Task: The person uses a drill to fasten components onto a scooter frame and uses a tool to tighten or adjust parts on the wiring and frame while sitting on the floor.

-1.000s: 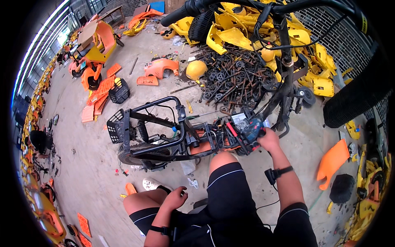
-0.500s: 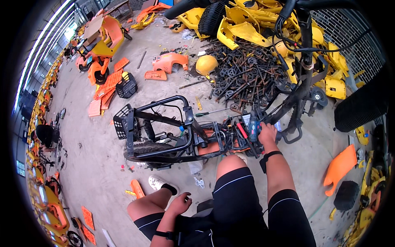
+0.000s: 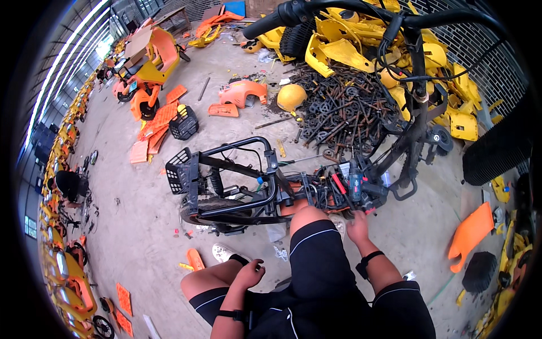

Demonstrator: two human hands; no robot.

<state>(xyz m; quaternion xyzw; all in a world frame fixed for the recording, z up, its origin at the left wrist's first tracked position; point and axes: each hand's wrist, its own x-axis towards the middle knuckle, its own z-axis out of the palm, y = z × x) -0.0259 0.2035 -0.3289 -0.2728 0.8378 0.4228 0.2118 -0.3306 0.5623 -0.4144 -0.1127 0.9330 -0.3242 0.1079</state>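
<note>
The drill (image 3: 355, 182), teal with dark parts, lies in the front of the black bike frame (image 3: 272, 169), beyond the right hand (image 3: 358, 229) and slightly to its left. Its long axis runs roughly away from the person, across the length of the frame. The right hand is much the nearer one, its fingers just beside the drill's near end; whether they touch or hold anything I cannot tell. The left hand (image 3: 250, 274) hangs over the left thigh, well apart from the drill, thumb and fingers loosely parted with nothing visible between them.

Beside the drill lies a smooth red handle (image 3: 339, 183) among thin cables. Round steel tubes curve above a ribbed rubber tyre (image 3: 217, 208). Farther out, a heap of rusty metal rods (image 3: 344, 110) meets glossy, curved yellow panels (image 3: 341, 53) on grey concrete floor (image 3: 141, 226).
</note>
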